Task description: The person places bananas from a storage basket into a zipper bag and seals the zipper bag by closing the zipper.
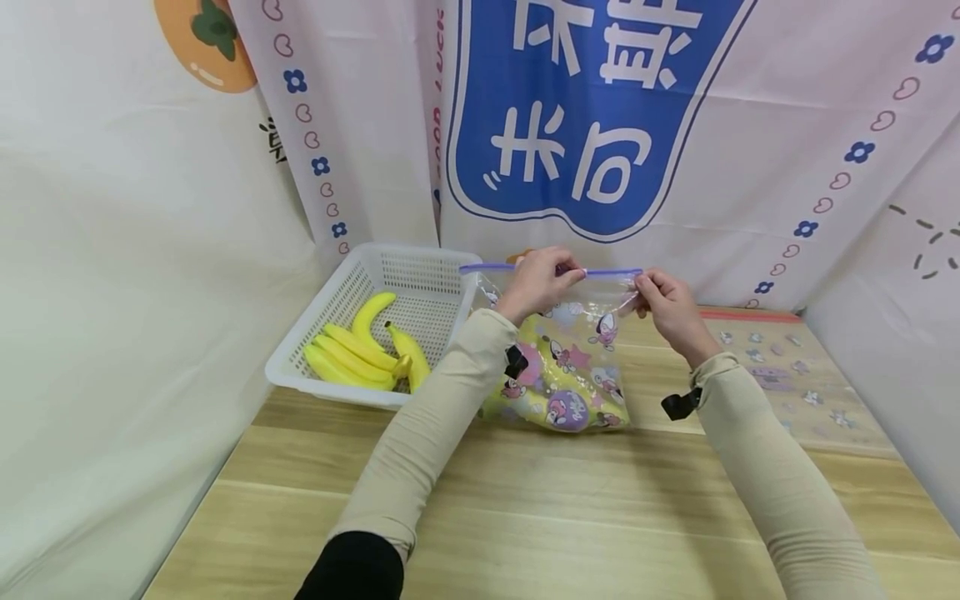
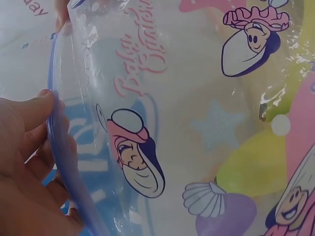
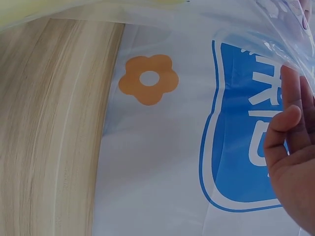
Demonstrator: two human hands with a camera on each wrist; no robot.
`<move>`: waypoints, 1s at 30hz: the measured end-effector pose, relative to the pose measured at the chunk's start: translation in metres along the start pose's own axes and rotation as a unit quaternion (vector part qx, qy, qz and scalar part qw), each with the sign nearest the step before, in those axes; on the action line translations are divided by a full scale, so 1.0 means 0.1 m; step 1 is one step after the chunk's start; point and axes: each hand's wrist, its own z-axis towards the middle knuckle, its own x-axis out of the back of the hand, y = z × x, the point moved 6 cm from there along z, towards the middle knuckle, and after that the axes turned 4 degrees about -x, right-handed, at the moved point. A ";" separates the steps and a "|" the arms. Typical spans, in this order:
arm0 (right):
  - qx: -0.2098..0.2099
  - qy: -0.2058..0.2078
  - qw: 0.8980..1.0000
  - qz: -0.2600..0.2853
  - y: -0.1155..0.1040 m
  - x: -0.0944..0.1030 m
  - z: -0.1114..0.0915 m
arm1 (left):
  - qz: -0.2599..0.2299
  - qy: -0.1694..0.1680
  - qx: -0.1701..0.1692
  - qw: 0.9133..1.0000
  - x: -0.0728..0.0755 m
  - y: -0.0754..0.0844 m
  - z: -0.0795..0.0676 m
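A clear zip bag [image 1: 558,358] with cartoon prints stands on the table, yellow shapes showing through its lower part. Along its top runs a purple zip strip [image 1: 487,267]. My left hand [image 1: 542,279] pinches this strip near its middle; in the left wrist view the thumb [image 2: 37,109] presses on the near side and fingers lie behind. At the bag's upper right corner, my right hand [image 1: 667,308] pinches the edge between thumb and fingers. The right wrist view shows this hand [image 3: 298,152] at its right edge, beside the clear plastic.
Left of the bag is a white plastic basket [image 1: 300,379] holding several yellow bananas [image 1: 352,358]. A flat printed zip bag [image 1: 802,375] with a red strip lies at the right on the wooden table [image 1: 525,517]. Printed cloth [image 1: 390,125] hangs behind.
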 end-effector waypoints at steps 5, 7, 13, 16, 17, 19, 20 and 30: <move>-0.011 0.005 0.999 -0.033 0.02 0.02 0.00 | 0.005 -0.002 0.004 1.000 0.03 -0.05 0.00; -0.015 0.007 0.999 -0.039 0.03 0.04 0.00 | 0.005 -0.002 0.004 1.000 0.04 -0.07 0.00; -0.020 0.015 0.999 -0.043 0.05 0.06 0.00 | -0.004 0.004 0.004 1.000 0.06 -0.12 -0.02; -0.023 0.015 0.999 -0.044 0.05 0.07 -0.01 | -0.008 0.003 0.007 1.000 0.08 -0.16 -0.03; -0.024 0.016 0.998 -0.047 0.05 0.08 -0.01 | -0.008 0.003 0.008 1.000 0.08 -0.17 -0.03; -0.027 0.019 0.998 -0.047 0.05 0.09 -0.01 | -0.008 0.004 0.009 1.000 0.09 -0.19 -0.03; -0.027 0.019 0.998 -0.048 0.05 0.09 -0.01 | -0.009 0.005 0.010 1.000 0.10 -0.20 -0.04; -0.032 0.033 0.998 -0.053 0.06 0.12 -0.03 | -0.008 0.001 0.027 1.000 0.12 -0.29 -0.08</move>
